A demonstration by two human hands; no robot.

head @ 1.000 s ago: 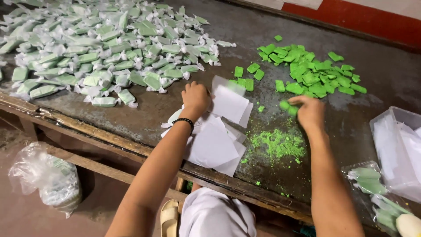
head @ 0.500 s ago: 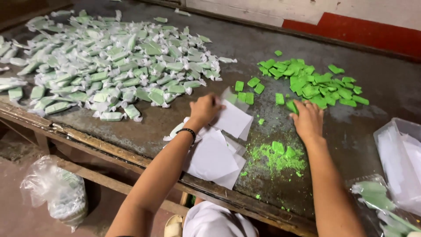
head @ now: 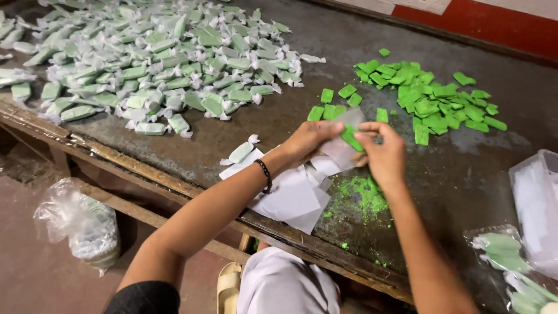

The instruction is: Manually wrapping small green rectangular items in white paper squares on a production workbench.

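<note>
Pinching a green block [head: 351, 138] and its thin wrapper sheet [head: 343, 150] between them, the fingers of left hand [head: 311, 139] and right hand [head: 383, 154] meet above the table [head: 279, 125], the block's long axis slanting from one hand's fingers toward the other's.

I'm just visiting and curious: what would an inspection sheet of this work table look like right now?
Surface: dark, worn table with a wooden front edge.
Job's things: green block and a translucent wrapper sheet between both hands; stack of white paper sheets; pile of unwrapped green blocks; heap of wrapped pieces; one wrapped piece beside the stack.
Clutter: green crumbs.
Hands: left hand and right hand both pinch the block and wrapper.
Cables: nothing seen.
Surroundings: plastic bag on the floor; clear bags at right; red wall strip.
</note>
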